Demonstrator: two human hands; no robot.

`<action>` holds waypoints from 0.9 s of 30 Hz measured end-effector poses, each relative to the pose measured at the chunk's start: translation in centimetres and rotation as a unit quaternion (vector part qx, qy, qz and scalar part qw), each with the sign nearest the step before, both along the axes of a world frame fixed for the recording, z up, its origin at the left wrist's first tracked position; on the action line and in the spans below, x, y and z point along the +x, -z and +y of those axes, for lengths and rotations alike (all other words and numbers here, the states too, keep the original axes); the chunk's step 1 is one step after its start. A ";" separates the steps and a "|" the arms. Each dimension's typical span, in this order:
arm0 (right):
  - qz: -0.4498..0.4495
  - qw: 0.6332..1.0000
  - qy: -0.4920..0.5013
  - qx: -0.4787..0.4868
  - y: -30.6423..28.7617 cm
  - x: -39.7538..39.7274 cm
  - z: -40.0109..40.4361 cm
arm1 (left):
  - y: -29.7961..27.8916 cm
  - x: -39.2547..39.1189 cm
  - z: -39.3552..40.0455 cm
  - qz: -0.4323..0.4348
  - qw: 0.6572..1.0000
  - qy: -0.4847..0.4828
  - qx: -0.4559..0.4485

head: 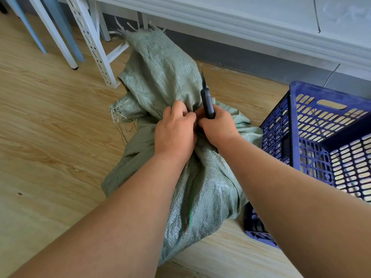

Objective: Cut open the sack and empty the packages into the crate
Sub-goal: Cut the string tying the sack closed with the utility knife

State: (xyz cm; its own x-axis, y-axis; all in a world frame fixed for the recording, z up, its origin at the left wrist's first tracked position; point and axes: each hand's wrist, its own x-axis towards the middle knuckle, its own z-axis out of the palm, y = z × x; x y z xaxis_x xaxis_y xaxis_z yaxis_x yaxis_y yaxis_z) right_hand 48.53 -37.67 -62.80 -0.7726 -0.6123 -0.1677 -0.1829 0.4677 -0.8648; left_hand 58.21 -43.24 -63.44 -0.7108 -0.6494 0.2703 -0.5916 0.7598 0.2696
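Both forearms fill the bottom of the view, reaching forward and down so the hands meet at the tied neck of the sack. Left hand (174,129) has its fingers (181,112) curled into the bunched fabric, gripping the neck just under the loose top. Right hand (217,125) is wrapped round a black utility knife (206,97), blade out and pointing up and away, the fingers mostly hidden, pressed right against the left hand. That green woven plastic sack (160,77) sits on the wood-look floor (50,117), touching the blue plastic crate (321,125) on its right, frayed mouth flopped toward a white metal rack leg (96,51). Packages aren't visible, still inside I'd guess. Fabric looks soft and floppy but tough, kinda slick, so pinching a fat gathered wad at the neck seems the way to hold it. Looks full enough to be a bit heavy to tip. Blade's close to the left knuckles, so careful there.
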 end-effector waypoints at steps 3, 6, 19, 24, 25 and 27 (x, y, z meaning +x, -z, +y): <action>-0.029 0.999 -0.003 -0.016 -0.1 -0.1 -0.1 | 0.1 0.0 -0.1 -0.011 0.999 -0.031 -0.027; -0.032 0.999 -0.019 -0.017 0.2 0.3 -0.1 | 0.3 0.0 -0.3 -0.039 0.998 -0.057 -0.008; -0.053 0.994 0.015 -0.091 0.6 0.2 0.7 | 0.1 -1.0 -0.2 -0.155 0.983 -0.081 0.049; -0.042 0.997 -0.008 -0.060 0.6 0.2 0.8 | 0.5 -1.2 -0.1 -0.197 0.975 -0.066 0.080; -0.038 0.998 -0.010 -0.055 0.6 0.3 0.9 | 0.6 -1.2 0.0 -0.199 0.974 -0.066 0.082; -0.031 0.998 -0.013 -0.048 0.5 0.4 1.1 | 0.8 -1.2 0.2 -0.201 0.974 -0.064 0.081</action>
